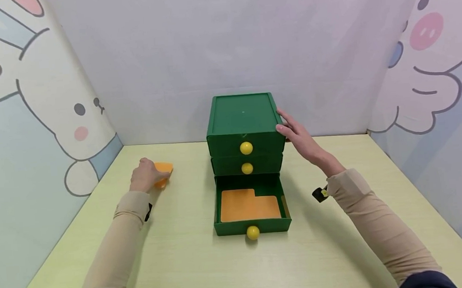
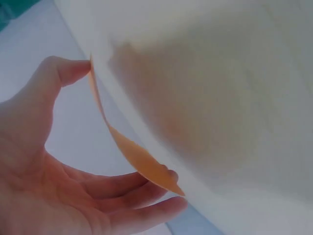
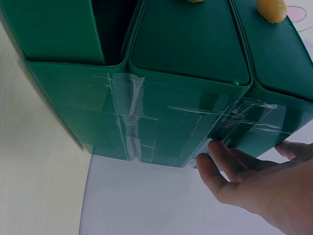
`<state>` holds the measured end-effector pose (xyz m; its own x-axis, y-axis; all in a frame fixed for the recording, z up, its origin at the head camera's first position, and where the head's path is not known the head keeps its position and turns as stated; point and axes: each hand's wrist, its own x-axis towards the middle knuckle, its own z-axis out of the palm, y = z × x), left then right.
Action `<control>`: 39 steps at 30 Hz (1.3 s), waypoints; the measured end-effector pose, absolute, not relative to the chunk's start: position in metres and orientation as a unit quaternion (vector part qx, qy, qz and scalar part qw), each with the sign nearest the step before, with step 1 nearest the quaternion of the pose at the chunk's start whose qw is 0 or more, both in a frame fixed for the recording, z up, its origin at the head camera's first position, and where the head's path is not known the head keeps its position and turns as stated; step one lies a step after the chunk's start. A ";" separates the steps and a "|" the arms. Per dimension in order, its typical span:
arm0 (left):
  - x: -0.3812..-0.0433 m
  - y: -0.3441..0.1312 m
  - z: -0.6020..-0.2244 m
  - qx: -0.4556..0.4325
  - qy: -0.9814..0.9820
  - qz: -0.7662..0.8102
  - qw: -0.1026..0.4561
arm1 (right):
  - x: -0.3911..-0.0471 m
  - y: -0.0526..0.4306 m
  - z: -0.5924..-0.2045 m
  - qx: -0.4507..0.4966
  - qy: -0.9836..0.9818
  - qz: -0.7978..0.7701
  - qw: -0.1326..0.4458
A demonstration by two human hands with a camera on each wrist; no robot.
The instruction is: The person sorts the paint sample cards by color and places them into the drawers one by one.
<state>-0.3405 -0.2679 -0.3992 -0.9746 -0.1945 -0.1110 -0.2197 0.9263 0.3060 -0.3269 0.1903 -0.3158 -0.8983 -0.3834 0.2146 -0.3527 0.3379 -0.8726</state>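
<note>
My left hand (image 1: 144, 174) holds a thin orange card (image 1: 163, 168) above the left side of the table. In the left wrist view the card (image 2: 142, 159) bends between the thumb and the fingers. A green three-drawer cabinet (image 1: 241, 113) with round yellow knobs stands at the table's middle. Its bottom drawer (image 1: 225, 229) is pulled out, and orange cards (image 1: 240, 206) lie flat inside. My right hand (image 1: 304, 142) rests against the cabinet's upper right side, thumb by the top edge. The right wrist view shows its fingers (image 3: 227, 159) touching that side.
Clear tape (image 3: 129, 112) runs over the cabinet's side. The two upper drawers (image 1: 227, 146) are closed. Behind the cabinet is a pale backdrop (image 1: 160, 68), with cartoon-printed panels (image 1: 39, 141) on both sides of the light wooden table (image 1: 175, 266).
</note>
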 end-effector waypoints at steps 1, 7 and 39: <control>-0.339 -0.267 -0.397 -0.097 0.981 0.164 0.036 | -0.327 0.190 -0.316 -0.224 0.818 -0.530 0.015; -0.328 -0.251 -0.378 -0.071 0.981 0.175 0.035 | -0.328 0.191 -0.317 -0.222 0.820 -0.528 0.014; -0.238 -0.170 -0.336 0.119 0.976 0.182 0.020 | -0.330 0.191 -0.319 -0.218 0.815 -0.536 0.006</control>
<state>-0.2383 -0.1703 -0.3364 -0.9710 0.2391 0.0051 0.2249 0.9054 0.3602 -0.3305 0.1909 -0.3190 -0.9051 -0.3618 0.2233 -0.3484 0.3300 -0.8773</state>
